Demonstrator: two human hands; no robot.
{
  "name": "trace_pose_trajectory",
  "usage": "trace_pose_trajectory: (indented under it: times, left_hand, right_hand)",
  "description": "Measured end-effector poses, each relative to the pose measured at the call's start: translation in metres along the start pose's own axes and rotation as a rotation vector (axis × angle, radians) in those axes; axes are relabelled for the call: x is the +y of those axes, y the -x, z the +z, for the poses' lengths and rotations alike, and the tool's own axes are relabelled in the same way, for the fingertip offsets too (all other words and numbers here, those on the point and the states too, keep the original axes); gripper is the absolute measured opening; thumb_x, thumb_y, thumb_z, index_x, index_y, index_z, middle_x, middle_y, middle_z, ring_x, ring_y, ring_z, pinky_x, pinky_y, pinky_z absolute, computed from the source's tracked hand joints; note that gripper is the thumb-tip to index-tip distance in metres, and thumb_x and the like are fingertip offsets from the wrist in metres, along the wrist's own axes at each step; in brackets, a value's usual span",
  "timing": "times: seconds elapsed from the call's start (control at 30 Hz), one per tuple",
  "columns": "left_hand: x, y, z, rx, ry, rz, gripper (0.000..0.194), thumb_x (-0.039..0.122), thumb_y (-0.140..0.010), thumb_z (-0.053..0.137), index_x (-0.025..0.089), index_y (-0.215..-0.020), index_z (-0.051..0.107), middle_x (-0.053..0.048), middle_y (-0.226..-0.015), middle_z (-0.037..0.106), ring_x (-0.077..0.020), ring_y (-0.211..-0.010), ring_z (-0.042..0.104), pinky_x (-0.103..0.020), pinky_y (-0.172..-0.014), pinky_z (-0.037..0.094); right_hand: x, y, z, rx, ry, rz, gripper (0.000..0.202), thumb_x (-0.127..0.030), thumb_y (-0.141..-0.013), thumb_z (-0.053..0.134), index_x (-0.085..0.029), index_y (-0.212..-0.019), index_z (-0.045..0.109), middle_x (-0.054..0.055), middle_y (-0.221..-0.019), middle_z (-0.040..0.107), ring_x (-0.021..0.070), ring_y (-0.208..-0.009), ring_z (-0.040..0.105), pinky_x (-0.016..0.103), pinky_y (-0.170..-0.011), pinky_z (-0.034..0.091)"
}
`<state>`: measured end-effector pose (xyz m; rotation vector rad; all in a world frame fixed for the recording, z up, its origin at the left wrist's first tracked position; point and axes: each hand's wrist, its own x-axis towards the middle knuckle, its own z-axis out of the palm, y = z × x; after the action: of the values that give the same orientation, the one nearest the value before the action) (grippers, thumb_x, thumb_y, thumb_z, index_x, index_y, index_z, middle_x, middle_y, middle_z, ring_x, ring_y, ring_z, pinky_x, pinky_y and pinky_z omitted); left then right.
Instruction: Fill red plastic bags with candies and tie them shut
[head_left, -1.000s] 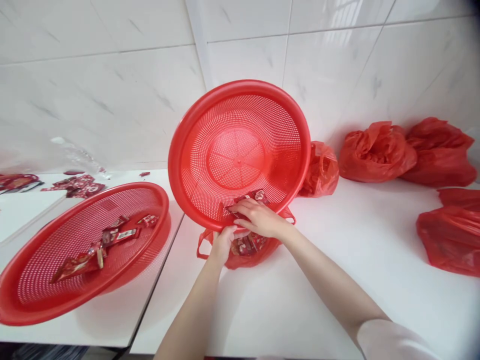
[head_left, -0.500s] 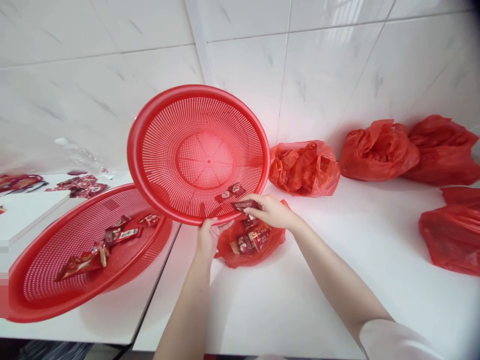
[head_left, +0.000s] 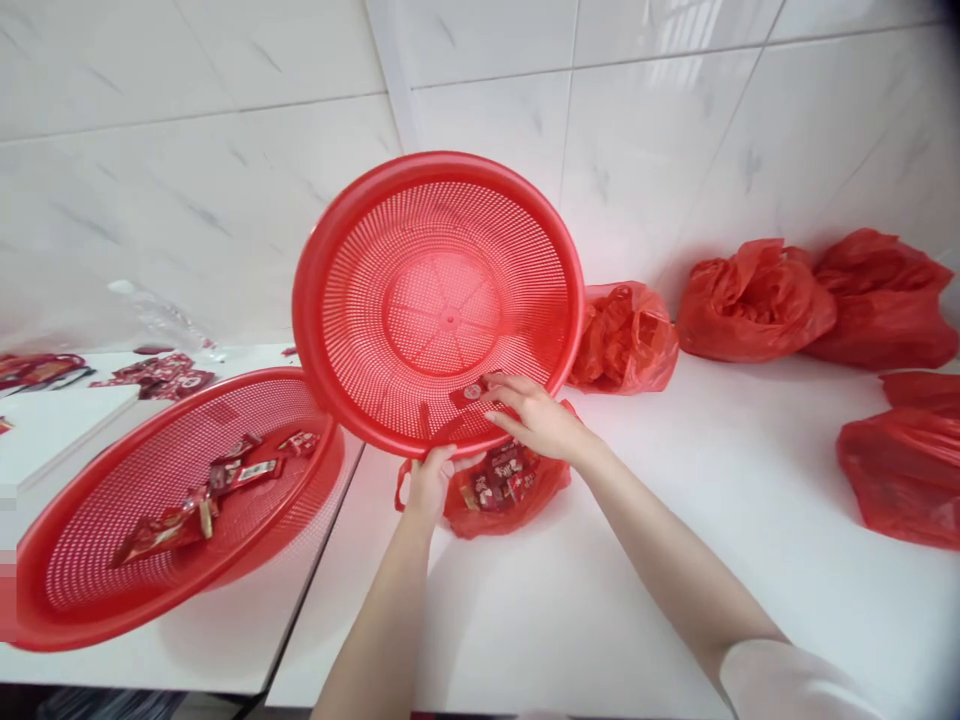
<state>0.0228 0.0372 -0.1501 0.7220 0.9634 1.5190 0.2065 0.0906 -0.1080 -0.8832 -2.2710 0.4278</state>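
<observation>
My left hand (head_left: 430,487) grips the lower rim of a round red plastic colander basket (head_left: 309,300), which is tilted up so its inside faces me. A few small dark-red snack packets (head_left: 470,393) lie low inside it. My right hand (head_left: 538,418) reaches over the lower right rim, fingers stretched out and apart at these packets; one packet is partly hidden under the fingertips. Just below the rim, an open red plastic bag (head_left: 553,483) stands on the table with several dark-red packets (head_left: 501,475) in it.
At left, a second red basket (head_left: 247,560) leans with several packets inside. Red plastic bags (head_left: 630,345), (head_left: 757,310) line the tiled wall, with another bag (head_left: 900,475) at the right. Wrappers (head_left: 161,375) lie at the back left. A gap (head_left: 315,570) runs between the white tables.
The tilted basket has shifted right and slightly up with my left hand. The packet that my right hand held is out of its fingers, which have moved up into the basket.
</observation>
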Motion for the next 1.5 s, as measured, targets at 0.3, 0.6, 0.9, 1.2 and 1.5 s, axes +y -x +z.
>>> trace_pose_trajectory:
  times: [0.3,0.6,0.9,1.2,1.5]
  left_hand:
    - [-0.010,0.011,0.012,-0.079,0.009,-0.085,0.057,0.021,-0.062,0.070,0.020,-0.118,0.060,-0.008,-0.106,0.072,-0.0334,-0.102,0.067,-0.053,-0.082,0.057]
    - [-0.005,0.005,0.006,-0.055,0.015,-0.027,0.047,0.021,-0.066,0.065,0.020,-0.113,0.061,-0.006,-0.100,0.073,-0.0318,-0.105,0.065,-0.055,-0.082,0.057]
    - [-0.007,-0.004,-0.003,0.170,-0.025,0.088,0.043,0.021,-0.061,0.070,0.018,-0.104,0.065,-0.005,-0.094,0.072,-0.0291,-0.089,0.069,-0.053,-0.081,0.057]
    - [-0.002,-0.008,-0.007,0.300,-0.091,0.218,0.042,0.020,-0.061,0.065,0.021,-0.103,0.067,-0.006,-0.116,0.065,-0.0287,-0.102,0.064,-0.048,-0.081,0.059]
    - [0.007,-0.007,-0.008,0.243,0.004,0.151,0.055,0.021,-0.061,0.061,0.026,-0.116,0.060,-0.005,-0.113,0.068,-0.0259,-0.100,0.064,-0.043,-0.077,0.058]
  right_hand:
    - [-0.002,0.003,0.017,-0.187,0.120,-0.006,0.044,-0.044,-0.097,0.044,-0.021,-0.133,0.053,0.012,-0.127,0.062,0.0265,-0.119,0.053,0.050,-0.101,0.037]
    - [0.002,-0.001,0.012,-0.119,-0.118,0.006,0.025,-0.024,-0.095,0.051,-0.021,-0.111,0.069,0.006,-0.105,0.073,0.0180,-0.095,0.067,0.032,-0.088,0.050]
    - [0.004,0.002,-0.004,-0.064,-0.201,0.055,0.019,-0.025,-0.091,0.058,-0.021,-0.103,0.073,0.003,-0.095,0.076,0.0154,-0.083,0.071,0.026,-0.078,0.051]
    - [-0.001,0.001,0.003,-0.138,-0.207,0.051,0.020,-0.018,-0.093,0.052,-0.021,-0.098,0.071,0.002,-0.094,0.075,0.0153,-0.081,0.069,0.028,-0.080,0.051]
    - [0.009,0.002,-0.003,0.166,0.040,-0.005,0.044,0.001,-0.080,0.041,-0.021,-0.109,0.065,0.008,-0.153,0.032,0.0266,-0.142,0.028,0.053,-0.112,0.031]
